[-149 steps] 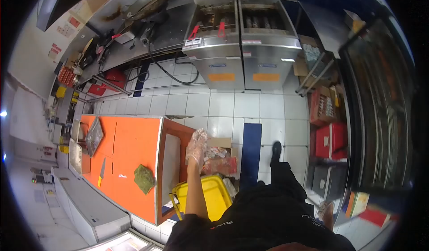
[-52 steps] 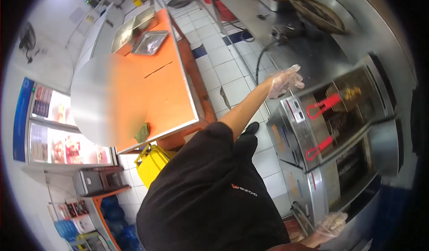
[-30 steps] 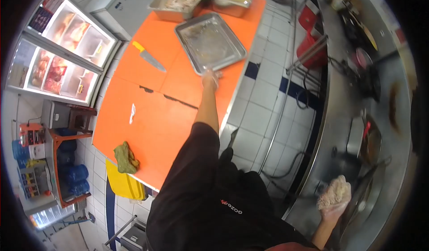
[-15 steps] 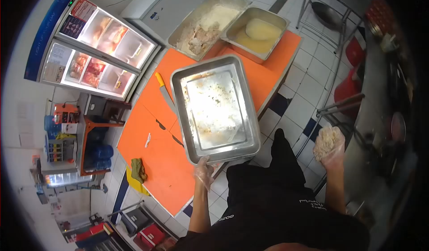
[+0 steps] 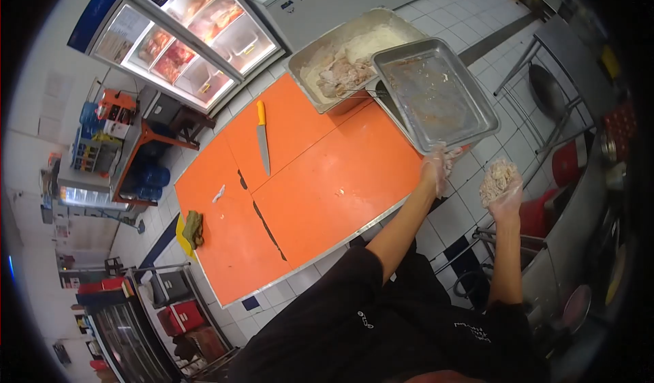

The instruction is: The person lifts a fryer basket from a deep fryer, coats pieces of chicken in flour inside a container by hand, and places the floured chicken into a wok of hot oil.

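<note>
My left hand (image 5: 439, 168), in a clear plastic glove, grips the near edge of a large metal tray (image 5: 436, 100). This tray is tilted over a second metal pan (image 5: 391, 105), hiding most of it. Only a few crumbs and stains mark its inside. My right hand (image 5: 502, 191) is held up to the right, apart from the tray. Its gloved fingers are thickly coated in clumpy flour or batter, so their pose is hidden. Beside the tray stands a deep metal pan (image 5: 300, 76) with pale flour and coated pieces (image 5: 344, 76).
A yellow-handled knife (image 5: 263, 138) lies on the orange tabletop (image 5: 327, 178). A crumpled white scrap (image 5: 219, 193) and a green cloth (image 5: 193, 230) lie toward the left end. A lit display fridge (image 5: 197, 35) stands behind. Metal racks (image 5: 538, 63) are on the right.
The metal tray has moved from the middle of the table to the right, over the second pan, with my left hand on its edge. My right hand stays raised; the view has shifted.
</note>
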{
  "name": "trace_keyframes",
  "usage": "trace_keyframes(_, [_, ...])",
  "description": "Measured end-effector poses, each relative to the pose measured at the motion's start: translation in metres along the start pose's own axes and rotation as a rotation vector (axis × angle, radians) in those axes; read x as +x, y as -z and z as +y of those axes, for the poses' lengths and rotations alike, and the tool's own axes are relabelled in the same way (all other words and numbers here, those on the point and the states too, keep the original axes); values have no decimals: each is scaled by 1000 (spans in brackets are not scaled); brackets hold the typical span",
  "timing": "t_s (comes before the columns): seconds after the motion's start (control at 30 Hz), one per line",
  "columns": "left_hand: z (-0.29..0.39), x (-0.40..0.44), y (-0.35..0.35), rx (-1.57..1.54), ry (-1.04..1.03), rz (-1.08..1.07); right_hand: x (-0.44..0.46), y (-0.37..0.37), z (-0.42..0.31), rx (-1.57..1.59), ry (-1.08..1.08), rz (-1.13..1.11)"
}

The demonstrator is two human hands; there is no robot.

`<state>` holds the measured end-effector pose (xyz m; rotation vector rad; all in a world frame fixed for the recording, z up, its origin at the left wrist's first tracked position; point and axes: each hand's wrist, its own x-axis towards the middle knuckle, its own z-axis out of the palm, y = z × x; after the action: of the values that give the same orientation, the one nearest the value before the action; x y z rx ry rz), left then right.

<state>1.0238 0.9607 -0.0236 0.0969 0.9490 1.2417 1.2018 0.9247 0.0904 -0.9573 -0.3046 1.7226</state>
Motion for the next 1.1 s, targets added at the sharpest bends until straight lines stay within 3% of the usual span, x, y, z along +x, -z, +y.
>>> trace_keyframes(0.1, [28,-49,-5,118,117,-65,17,-24,9,44,-41,-17])
trace_keyframes(0.17, [48,-90,52,411,-32,-87,6,-43,21,13,1,251])
trace_keyframes(0.2, [63,-115,84,507,-128,-83,4,-40,24,3,6,250])
trace_keyframes(0.27, [100,-34,210,1065,-542,214,-10,-26,41,64,-80,102])
trace_keyframes(0.37, [258,-22,206,1052,-468,659,-37,-28,72,71,-103,167])
trace_keyframes(0.47, [338,53,210,1100,-400,940,-74,-58,101,59,-89,293])
trace_keyframes(0.57, [352,96,247,859,-402,778,-97,-62,126,1,-55,297])
trace_keyframes(0.67, [356,65,231,986,-433,844,-110,-74,149,-2,-51,249])
trace_keyframes(0.73, [338,69,245,864,-517,887,-115,-96,155,-12,-64,443])
trace_keyframes(0.77, [333,61,251,764,-607,917,-117,-90,158,-18,-31,298])
trace_keyframes(0.87, [325,0,258,593,-655,950,-117,-82,161,62,-115,142])
trace_keyframes(0.9, [325,-15,267,597,-655,957,-115,-85,166,64,-122,141])
trace_keyframes(0.97, [322,-46,285,904,-423,946,-105,-100,174,-97,-72,91])
trace_keyframes(1.1, [288,-109,313,1009,-376,1010,-72,-166,196,-158,-111,63])
